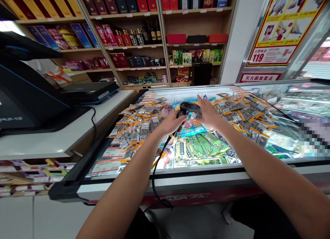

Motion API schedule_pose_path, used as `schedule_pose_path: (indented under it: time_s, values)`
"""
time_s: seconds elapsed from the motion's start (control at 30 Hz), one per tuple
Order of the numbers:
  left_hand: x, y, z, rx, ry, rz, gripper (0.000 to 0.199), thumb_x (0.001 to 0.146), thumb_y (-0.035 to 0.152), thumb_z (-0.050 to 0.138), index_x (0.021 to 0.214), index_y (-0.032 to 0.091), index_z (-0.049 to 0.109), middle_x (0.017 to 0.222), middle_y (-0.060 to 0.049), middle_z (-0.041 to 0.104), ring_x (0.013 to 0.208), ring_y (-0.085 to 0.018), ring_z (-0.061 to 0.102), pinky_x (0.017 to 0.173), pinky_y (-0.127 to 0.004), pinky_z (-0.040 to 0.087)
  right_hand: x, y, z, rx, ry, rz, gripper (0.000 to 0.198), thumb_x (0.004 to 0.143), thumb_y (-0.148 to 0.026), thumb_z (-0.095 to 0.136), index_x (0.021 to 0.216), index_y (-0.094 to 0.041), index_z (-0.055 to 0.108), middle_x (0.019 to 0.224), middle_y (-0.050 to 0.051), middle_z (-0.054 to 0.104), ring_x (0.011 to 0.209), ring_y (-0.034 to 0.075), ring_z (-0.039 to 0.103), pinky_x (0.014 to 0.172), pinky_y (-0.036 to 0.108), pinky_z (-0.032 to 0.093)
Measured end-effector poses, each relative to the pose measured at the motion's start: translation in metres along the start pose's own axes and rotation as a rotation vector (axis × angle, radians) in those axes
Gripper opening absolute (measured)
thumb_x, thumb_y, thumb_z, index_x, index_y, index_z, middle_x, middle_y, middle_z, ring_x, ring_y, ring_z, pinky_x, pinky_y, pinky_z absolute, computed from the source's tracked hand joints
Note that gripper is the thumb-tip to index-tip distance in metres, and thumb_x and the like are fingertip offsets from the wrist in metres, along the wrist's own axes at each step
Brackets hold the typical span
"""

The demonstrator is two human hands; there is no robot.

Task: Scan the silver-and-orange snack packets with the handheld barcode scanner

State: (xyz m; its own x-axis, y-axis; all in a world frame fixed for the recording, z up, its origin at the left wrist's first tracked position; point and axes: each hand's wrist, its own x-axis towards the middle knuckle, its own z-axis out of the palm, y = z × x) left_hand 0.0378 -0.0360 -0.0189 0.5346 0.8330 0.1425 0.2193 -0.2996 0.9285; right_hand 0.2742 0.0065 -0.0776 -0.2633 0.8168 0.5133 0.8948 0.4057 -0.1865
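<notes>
My left hand (172,123) is wrapped round the handle of a black handheld barcode scanner (190,106), whose cable (155,173) drops over the freezer's front edge. Just to the right of the scanner head is my right hand (209,114), fingers stretched out and apart. By its thumb an orange-edged bit of packet shows; whether the thumb touches it I cannot tell. Small clear packets with dark contents and orange strips lie in a left pile (144,127) and a right pile (244,112) on the glass top. Green ice-pop packs (203,144) show through the glass between them.
A chest freezer (196,173) stands in front of me. On the left, a counter (51,143) carries a dark checkout machine (28,91) and a flat scale (90,89). Shelves (129,46) of boxes and bottles line the back. A fire-safety poster (278,36) hangs at right.
</notes>
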Motion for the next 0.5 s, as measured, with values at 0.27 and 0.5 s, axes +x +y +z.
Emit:
schedule_pose_path:
  time_s: [0.27, 0.5]
  values:
    - [0.011, -0.003, -0.014, -0.171, 0.305, 0.033, 0.015, 0.085, 0.032, 0.063, 0.081, 0.02, 0.055, 0.065, 0.002, 0.057, 0.037, -0.008, 0.049, 0.037, -0.022, 0.034, -0.006, 0.026, -0.008, -0.092, -0.127, 0.101, 0.092, 0.078, -0.05, 0.072, 0.157, -0.022, 0.034, 0.147, 0.019, 0.046, 0.137, 0.047, 0.037, 0.112, 0.063, 0.029]
    - [0.009, 0.001, -0.054, -0.362, 0.969, 0.069, 0.017, 0.084, 0.032, 0.065, 0.087, 0.023, 0.051, 0.062, 0.007, 0.05, 0.036, -0.006, 0.045, 0.038, -0.02, 0.033, -0.002, 0.012, -0.008, -0.285, 0.047, 0.219, 0.059, 0.082, -0.035, 0.071, 0.139, -0.022, 0.059, 0.164, 0.017, 0.026, 0.15, 0.053, 0.008, 0.109, 0.078, 0.003]
